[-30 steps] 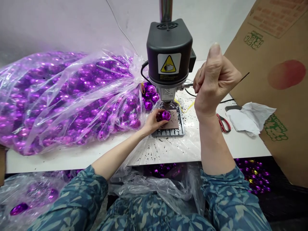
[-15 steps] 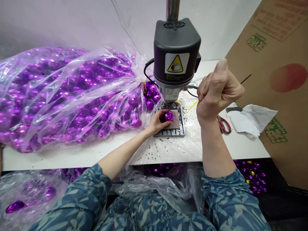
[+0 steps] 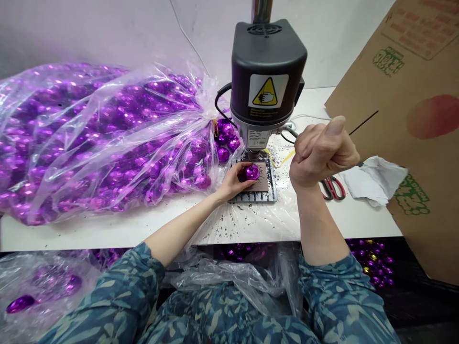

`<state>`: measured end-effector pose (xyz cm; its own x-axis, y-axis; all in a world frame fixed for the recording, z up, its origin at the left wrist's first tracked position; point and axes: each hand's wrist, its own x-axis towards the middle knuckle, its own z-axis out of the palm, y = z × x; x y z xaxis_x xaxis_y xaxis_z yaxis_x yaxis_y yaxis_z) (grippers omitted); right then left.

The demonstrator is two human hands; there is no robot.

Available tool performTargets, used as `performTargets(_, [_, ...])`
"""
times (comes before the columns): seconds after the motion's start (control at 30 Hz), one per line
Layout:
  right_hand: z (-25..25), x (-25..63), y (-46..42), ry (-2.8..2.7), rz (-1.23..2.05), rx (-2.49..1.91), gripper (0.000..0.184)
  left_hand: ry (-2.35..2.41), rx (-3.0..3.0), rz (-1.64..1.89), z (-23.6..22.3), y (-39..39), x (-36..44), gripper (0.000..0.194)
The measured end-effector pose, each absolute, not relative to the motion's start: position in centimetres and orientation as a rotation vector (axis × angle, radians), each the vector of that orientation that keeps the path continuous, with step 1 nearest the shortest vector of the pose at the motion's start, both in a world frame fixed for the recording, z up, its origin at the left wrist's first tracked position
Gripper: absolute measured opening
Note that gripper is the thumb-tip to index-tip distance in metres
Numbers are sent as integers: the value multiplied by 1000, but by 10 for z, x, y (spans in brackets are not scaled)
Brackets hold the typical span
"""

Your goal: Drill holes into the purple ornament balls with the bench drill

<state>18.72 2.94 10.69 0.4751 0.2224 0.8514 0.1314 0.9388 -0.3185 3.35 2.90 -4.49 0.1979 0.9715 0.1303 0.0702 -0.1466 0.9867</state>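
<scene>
My left hand (image 3: 234,181) pinches a shiny purple faceted bauble (image 3: 252,172) between thumb and fingers. The bauble rests on a brown board (image 3: 263,184) on the slotted metal base (image 3: 251,197) of a drill press, right under the chuck (image 3: 254,154). Above it stands the black drill press head (image 3: 268,62) with a yellow warning label. My right hand (image 3: 322,153) is raised to the right of the head, closed in a fist round the press lever; the gripped part is hidden. A thin dark rod (image 3: 364,122) sticks out behind that hand.
A large clear bag (image 3: 107,153) of purple baubles lies on the left of the white table (image 3: 118,229). Red-handled scissors (image 3: 336,188), crumpled white paper (image 3: 375,179) and a cardboard box (image 3: 423,162) are on the right. Dark shavings dot the tabletop.
My right hand has come down somewhat, and more of the thin rod shows behind it. My left hand still holds the bauble in the same place on the board.
</scene>
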Motion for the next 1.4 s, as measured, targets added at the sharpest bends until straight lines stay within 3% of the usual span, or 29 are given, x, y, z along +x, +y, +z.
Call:
performTargets(0.77, [72,202,37,-1196,-86,-239,64,1045,1525,1126,-50,29,34,56])
performTargets(1.03, [135,188,39,-1105,135,-473,66,1185,1580,1107,-33,28,34,52])
performTargets(1.17, [154,186,48,-1097,157,-462,61,1249,1572,1143,-18,-13,22,47])
performTargets(1.27, [154,186,50,-1126,168,-479,58,952,1755,927,-16,-71,9,47])
performTargets(1.4, [154,185,50,-1115,156,-473,61,599,2313,303,-35,-145,-6,43])
